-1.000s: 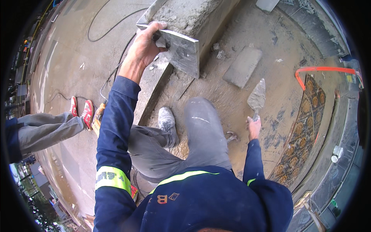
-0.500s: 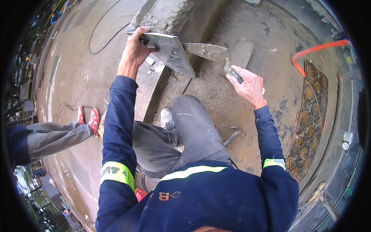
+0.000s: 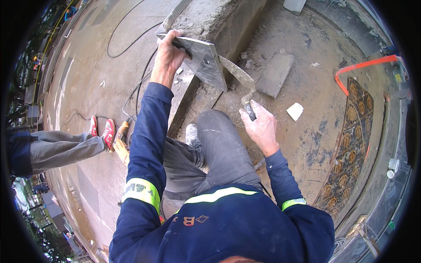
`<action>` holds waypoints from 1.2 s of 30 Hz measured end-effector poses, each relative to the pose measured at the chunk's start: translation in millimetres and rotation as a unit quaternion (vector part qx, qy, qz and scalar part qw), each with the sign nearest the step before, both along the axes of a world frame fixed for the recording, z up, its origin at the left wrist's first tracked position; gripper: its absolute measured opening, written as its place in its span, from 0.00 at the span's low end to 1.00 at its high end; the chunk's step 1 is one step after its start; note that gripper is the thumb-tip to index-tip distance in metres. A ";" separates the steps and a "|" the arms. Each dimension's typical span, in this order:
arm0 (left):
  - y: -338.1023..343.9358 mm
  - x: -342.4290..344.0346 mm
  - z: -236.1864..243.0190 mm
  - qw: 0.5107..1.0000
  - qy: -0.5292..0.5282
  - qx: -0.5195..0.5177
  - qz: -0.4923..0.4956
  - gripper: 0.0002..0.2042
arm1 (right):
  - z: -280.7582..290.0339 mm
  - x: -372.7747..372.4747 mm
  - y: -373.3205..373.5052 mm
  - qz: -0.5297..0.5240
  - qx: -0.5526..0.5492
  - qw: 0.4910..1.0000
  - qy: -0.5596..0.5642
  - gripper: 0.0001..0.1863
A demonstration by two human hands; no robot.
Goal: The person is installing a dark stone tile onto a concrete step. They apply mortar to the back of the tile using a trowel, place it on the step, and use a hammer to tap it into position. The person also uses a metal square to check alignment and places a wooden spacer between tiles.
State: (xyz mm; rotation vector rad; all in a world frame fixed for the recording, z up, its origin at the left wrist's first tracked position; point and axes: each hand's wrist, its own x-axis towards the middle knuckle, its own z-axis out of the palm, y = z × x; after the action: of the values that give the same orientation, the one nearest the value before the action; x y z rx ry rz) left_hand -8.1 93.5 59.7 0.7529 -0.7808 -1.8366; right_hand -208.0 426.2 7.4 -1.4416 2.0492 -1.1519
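Observation:
My left hand [image 3: 169,61] grips a grey marbled stone tile [image 3: 199,63] by its upper left part, holding it tilted at the end of a mortar-coated concrete ledge [image 3: 210,15]. My right hand [image 3: 258,125] is closed on the handle of a trowel [image 3: 237,72], whose mortar-smeared blade reaches to the tile's right edge. A grey slab [image 3: 274,74] lies on the dirty floor right of the blade, and a small white piece [image 3: 294,111] lies below it.
A co-worker's legs and red shoes [image 3: 108,133] are at left, beside a yellow power tool [image 3: 122,147] and cables [image 3: 114,55]. An orange pipe [image 3: 362,63] and patterned board [image 3: 351,149] lie at right. A tool partly shows [image 3: 258,164] behind my right arm.
My right hand has raised the trowel from the lower right to the tile's right edge, then lowered slightly toward me. A small white piece now shows on the floor at right.

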 end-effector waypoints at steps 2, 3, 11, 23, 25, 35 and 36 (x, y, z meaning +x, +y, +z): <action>-0.7 -1.6 -2.6 1.000 0.015 0.005 0.006 0.16 | 5.4 11.9 2.8 -0.020 0.012 1.000 -0.016 0.27; -1.2 -2.7 -3.7 1.000 0.023 0.014 0.012 0.17 | 7.0 17.6 3.8 -0.027 0.007 1.000 -0.014 0.27; 1.2 -1.6 -4.0 0.998 0.051 -0.019 -0.010 0.20 | 8.9 53.5 15.0 -0.053 0.025 0.998 -0.036 0.26; 26.6 29.9 -10.5 0.995 0.052 -0.022 0.082 0.45 | -5.4 80.9 36.0 -0.005 -0.014 0.991 -0.132 0.26; 37.6 44.8 -14.3 0.992 0.071 -0.015 0.104 0.50 | -12.7 74.9 39.3 0.007 -0.034 0.989 -0.144 0.26; 77.6 80.3 -27.6 0.983 0.092 -0.024 0.156 0.33 | -23.0 15.3 42.4 0.033 -0.022 0.988 -0.150 0.26; 84.5 82.5 -29.6 0.981 0.087 -0.015 0.172 0.33 | -26.3 10.6 44.4 0.044 -0.056 0.992 -0.104 0.22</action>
State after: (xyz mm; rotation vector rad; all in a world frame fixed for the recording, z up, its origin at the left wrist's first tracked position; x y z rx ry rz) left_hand 74.4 178.0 30.1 0.6535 -0.5265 -1.5501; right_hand -197.4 470.7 -18.9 -1.3837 1.7876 -1.3383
